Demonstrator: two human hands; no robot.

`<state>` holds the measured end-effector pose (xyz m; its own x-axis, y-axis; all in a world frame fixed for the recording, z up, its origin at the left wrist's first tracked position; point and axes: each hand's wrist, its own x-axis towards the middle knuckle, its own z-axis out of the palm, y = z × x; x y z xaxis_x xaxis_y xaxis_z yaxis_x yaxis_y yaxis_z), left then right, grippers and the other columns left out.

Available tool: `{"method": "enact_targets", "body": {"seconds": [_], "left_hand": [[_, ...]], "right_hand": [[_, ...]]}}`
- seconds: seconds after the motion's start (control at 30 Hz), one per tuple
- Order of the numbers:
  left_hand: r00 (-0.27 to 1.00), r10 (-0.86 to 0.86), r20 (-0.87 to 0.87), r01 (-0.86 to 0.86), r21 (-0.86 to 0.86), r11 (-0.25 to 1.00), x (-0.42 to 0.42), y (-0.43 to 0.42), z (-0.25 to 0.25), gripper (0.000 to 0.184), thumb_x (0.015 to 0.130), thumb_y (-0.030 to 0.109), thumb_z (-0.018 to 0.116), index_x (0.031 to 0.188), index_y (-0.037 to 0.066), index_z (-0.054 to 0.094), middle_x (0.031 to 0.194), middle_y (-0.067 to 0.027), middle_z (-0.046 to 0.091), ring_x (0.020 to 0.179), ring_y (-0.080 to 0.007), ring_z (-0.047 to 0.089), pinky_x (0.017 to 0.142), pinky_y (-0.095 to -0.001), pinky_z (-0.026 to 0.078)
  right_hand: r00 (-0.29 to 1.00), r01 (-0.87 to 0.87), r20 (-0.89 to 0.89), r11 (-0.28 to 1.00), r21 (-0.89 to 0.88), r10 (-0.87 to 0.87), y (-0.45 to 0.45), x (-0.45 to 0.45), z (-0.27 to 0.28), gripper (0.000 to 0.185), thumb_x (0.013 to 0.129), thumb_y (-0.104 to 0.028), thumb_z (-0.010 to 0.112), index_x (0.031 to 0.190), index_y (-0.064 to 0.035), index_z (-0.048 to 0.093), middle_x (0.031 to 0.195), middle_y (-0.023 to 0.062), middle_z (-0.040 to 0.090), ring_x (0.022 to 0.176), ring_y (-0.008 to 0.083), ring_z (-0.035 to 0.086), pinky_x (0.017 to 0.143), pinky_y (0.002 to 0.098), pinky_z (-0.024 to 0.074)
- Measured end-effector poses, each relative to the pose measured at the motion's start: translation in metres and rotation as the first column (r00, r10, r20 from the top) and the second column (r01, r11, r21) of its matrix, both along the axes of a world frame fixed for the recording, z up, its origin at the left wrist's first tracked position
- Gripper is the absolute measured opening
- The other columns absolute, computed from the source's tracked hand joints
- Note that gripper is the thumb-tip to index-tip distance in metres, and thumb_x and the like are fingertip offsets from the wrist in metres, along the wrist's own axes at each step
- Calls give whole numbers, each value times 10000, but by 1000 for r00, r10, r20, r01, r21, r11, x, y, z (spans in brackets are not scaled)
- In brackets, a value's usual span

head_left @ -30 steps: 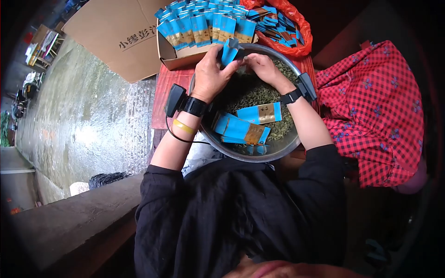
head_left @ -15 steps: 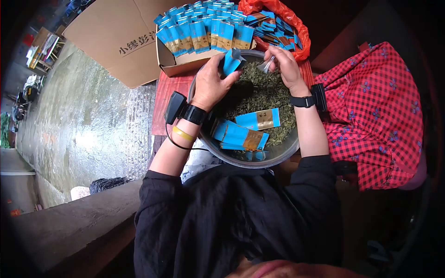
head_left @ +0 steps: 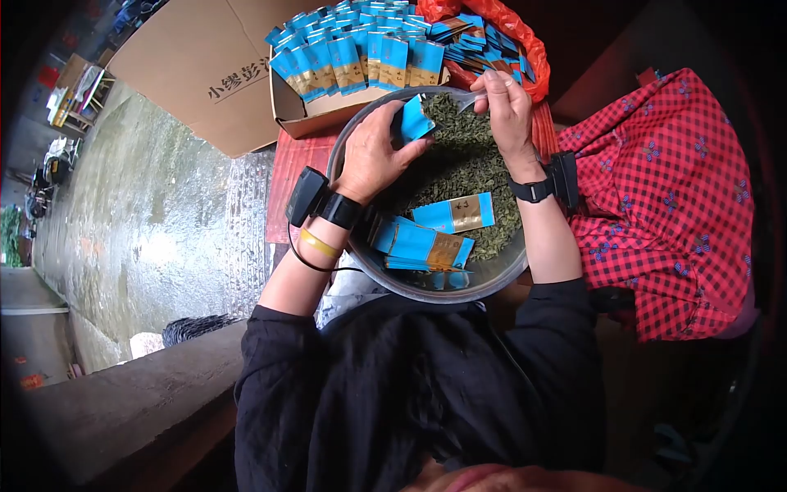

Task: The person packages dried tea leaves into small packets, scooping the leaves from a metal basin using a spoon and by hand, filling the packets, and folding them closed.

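My left hand [head_left: 375,156] is closed around a small blue packet [head_left: 416,120], its opened end facing right, above the near-left half of a metal basin [head_left: 426,293]. Between the fingers of my right hand [head_left: 510,115] is a spoon [head_left: 468,100]. Dark green dried leaves, which look like tea, are heaped at the spoon's tip beside the packet's mouth. More leaves [head_left: 471,168] cover the basin's bottom. On them lie a single blue-and-gold packet [head_left: 455,213] and a stack of similar packets [head_left: 422,243].
Behind the basin, a cardboard box [head_left: 316,120] holds rows of upright packets. A red plastic bag [head_left: 537,61] with more packets stands beside it. A large carton flap [head_left: 184,74] is at left. Red checked cloth [head_left: 656,205] drapes on the right, near my forearm.
The spoon in my right hand has moved left to the packet's mouth and now shows leaves on it. My left hand still holds the packet, which has tilted slightly toward the spoon.
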<state>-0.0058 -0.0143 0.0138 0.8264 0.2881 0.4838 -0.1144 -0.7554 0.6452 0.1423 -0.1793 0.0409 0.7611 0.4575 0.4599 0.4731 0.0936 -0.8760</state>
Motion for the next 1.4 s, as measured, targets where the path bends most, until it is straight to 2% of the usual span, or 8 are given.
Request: {"method": "enact_targets", "body": {"seconds": [0.2,0.27,0.43,0.67,0.73,1.0,1.17,1.4], "left_hand": [[999,-15,-42,16,19,1000,1,0,-3,620,739,307,796,1227,28,535,1125,-183,629,1046,-371,604,893,-432,494],[1000,-3,-23,3,4,1000,2,1,-6,619,741,295,795,1234,27,533,1139,-191,626,1052,-373,604,901,-431,493],[1000,11,3,-11,-42,999,1,2,-4,618,752,296,785,1243,21,530,1143,-201,627,1056,-376,607,902,-425,494],[996,58,70,-54,-64,996,2,3,-3,578,781,293,801,1222,17,549,1068,-204,660,987,-326,668,847,-375,528],[997,54,56,-49,-93,994,3,4,-5,585,778,309,785,1225,16,547,1078,-215,649,1004,-357,643,862,-400,515],[997,51,61,-42,-143,989,4,6,-7,597,766,317,777,1214,2,541,1067,-235,639,1002,-392,624,856,-424,511],[997,36,74,-29,-94,995,1,4,-2,603,756,308,779,1220,5,539,1086,-218,638,1006,-385,623,867,-425,507],[1000,9,30,-7,-78,997,0,4,-1,611,751,301,779,1231,13,534,1130,-205,627,1042,-374,611,893,-422,496]], "right_hand": [[974,14,223,982,-189,29,2,-9,3,293,997,-280,533,889,-24,625,771,35,632,683,132,614,613,281,483],[710,61,698,981,-187,89,7,-17,8,215,955,-241,600,899,-35,627,783,85,639,683,225,617,614,322,485],[556,77,827,985,-155,86,6,-31,23,135,925,-185,635,915,-50,630,783,97,643,710,283,624,617,360,488],[733,340,660,929,-145,-165,1,0,-4,216,971,-249,554,932,-54,639,775,133,656,697,317,643,616,376,506],[770,345,632,777,-527,87,2,-3,-6,231,962,-274,549,944,-62,640,794,176,655,737,358,641,636,432,506],[929,-45,231,707,-706,289,18,-16,-42,223,845,-148,507,993,-75,657,865,216,664,890,423,628,752,503,499],[949,-307,-205,848,-433,239,13,13,-41,334,1004,-296,483,861,-27,621,667,0,570,623,84,555,591,230,449],[967,-103,-241,992,-78,81,-11,23,-5,334,994,-294,492,807,-44,613,634,-9,538,567,61,503,541,220,392]]}}
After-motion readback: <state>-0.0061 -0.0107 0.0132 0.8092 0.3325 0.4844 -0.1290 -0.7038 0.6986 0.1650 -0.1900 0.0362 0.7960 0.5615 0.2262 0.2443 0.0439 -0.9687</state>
